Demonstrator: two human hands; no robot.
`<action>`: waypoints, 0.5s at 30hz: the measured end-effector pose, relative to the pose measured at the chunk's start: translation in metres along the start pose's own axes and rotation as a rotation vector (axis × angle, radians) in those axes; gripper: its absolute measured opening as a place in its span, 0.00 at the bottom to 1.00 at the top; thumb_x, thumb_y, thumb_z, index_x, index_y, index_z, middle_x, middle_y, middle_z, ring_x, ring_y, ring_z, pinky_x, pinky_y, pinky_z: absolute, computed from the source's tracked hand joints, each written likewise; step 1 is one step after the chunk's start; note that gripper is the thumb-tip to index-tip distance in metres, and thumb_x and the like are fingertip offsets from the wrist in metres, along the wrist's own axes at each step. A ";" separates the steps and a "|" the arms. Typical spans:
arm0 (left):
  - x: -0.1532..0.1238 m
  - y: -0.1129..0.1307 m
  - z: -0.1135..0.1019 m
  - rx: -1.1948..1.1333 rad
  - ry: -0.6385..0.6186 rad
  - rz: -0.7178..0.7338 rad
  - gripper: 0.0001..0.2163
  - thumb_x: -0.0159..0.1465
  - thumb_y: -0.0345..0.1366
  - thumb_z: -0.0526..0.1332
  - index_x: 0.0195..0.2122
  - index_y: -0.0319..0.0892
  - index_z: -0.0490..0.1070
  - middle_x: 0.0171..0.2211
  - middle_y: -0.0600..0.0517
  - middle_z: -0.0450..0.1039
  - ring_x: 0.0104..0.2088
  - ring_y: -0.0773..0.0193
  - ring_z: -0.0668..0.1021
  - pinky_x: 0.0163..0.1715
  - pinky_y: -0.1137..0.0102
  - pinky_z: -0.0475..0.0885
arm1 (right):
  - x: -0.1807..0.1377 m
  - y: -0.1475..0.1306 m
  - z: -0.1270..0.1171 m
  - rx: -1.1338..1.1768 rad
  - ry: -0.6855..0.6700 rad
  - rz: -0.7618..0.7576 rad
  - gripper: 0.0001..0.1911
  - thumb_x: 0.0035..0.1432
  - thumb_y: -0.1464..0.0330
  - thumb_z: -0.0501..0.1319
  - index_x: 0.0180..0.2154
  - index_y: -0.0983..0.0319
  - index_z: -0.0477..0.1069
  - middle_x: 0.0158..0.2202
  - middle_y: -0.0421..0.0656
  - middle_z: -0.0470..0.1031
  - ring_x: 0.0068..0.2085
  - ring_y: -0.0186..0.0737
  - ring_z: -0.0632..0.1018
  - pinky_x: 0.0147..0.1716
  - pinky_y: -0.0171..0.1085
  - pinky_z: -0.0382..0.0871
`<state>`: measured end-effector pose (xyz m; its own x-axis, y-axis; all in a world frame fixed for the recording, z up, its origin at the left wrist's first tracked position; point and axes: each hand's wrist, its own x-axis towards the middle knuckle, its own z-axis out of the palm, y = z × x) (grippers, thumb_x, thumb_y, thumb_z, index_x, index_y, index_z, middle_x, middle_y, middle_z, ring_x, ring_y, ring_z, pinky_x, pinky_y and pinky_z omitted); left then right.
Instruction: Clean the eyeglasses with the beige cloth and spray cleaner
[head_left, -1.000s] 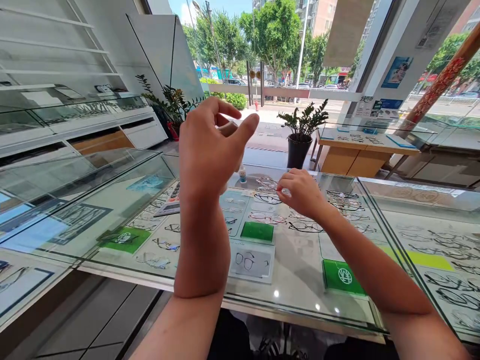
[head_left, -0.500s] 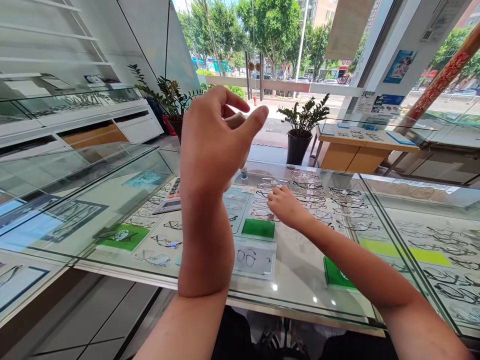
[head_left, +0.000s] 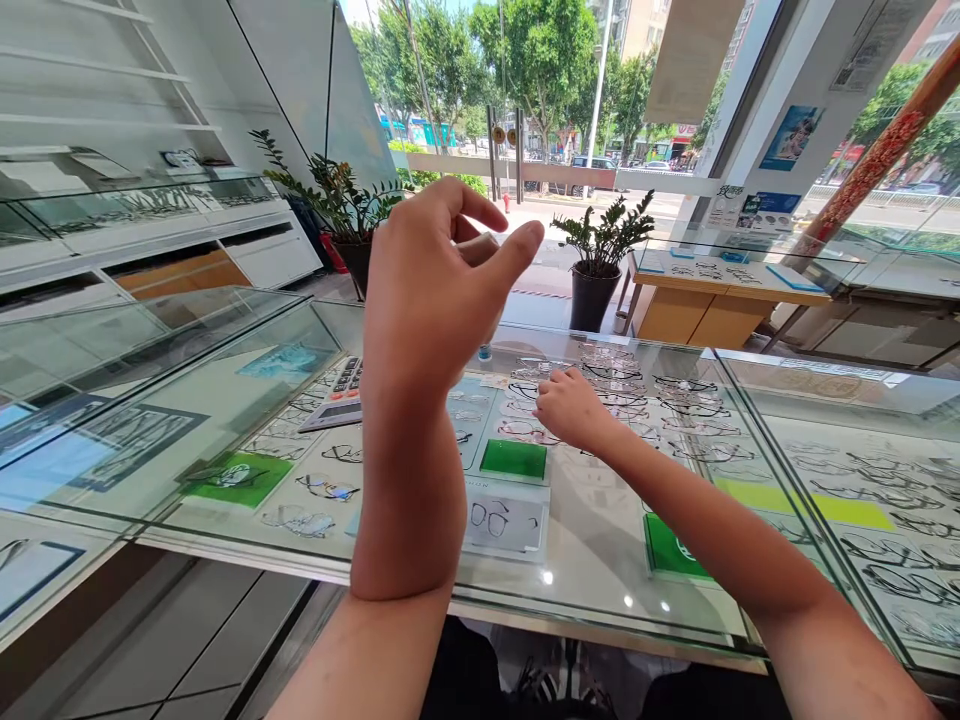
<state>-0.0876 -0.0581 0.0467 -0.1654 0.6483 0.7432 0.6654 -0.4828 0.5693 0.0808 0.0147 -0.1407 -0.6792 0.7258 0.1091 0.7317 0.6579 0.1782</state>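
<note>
Raised close before me, my left hand (head_left: 439, 290) is bent at the wrist, its fingers loosely curled and the thumb apart from them; nothing shows in the gap. My right hand (head_left: 571, 410) is lower and farther forward, at the glass counter (head_left: 592, 575), with its fingers folded together. Whatever they may hold is hidden. Around it, rows of eyeglasses (head_left: 690, 405) lie in the display. A green block (head_left: 514, 459) is just nearer to me than the right hand, and a card with an eyeglasses picture (head_left: 495, 525) lies closer still.
A calculator (head_left: 334, 412) lies left of my raised forearm. Green pads (head_left: 238, 480) and more frames sit at the left. A second display section (head_left: 862, 430) adjoins on the right. Beyond the counter stand a potted plant (head_left: 592, 298) and a wooden display table (head_left: 694, 310).
My left hand has shifted very slightly right and down in view, while the surroundings have slid a little left. My right hand stays at the counter in the same pose.
</note>
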 end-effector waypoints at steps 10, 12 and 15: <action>-0.002 0.000 -0.002 -0.082 -0.064 -0.023 0.09 0.67 0.46 0.71 0.39 0.48 0.76 0.21 0.57 0.69 0.30 0.61 0.79 0.30 0.65 0.72 | 0.001 0.012 0.011 0.154 -0.042 0.110 0.20 0.77 0.66 0.52 0.51 0.64 0.83 0.59 0.53 0.82 0.59 0.55 0.74 0.59 0.50 0.63; -0.002 0.000 -0.002 -0.099 -0.072 -0.028 0.10 0.67 0.46 0.70 0.39 0.48 0.75 0.22 0.57 0.69 0.31 0.60 0.80 0.30 0.65 0.73 | 0.002 0.013 0.015 0.177 -0.047 0.121 0.20 0.77 0.65 0.52 0.53 0.64 0.82 0.60 0.52 0.82 0.59 0.55 0.74 0.60 0.50 0.63; -0.003 0.002 -0.003 -0.112 -0.081 -0.028 0.10 0.66 0.46 0.71 0.39 0.48 0.75 0.22 0.56 0.69 0.33 0.60 0.80 0.32 0.66 0.74 | 0.003 0.013 0.015 0.217 -0.049 0.130 0.20 0.77 0.65 0.53 0.56 0.63 0.81 0.62 0.51 0.81 0.61 0.54 0.74 0.60 0.50 0.63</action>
<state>-0.0879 -0.0623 0.0468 -0.1203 0.7060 0.6979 0.5749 -0.5236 0.6288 0.0892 0.0286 -0.1529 -0.5785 0.8128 0.0689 0.8117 0.5820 -0.0494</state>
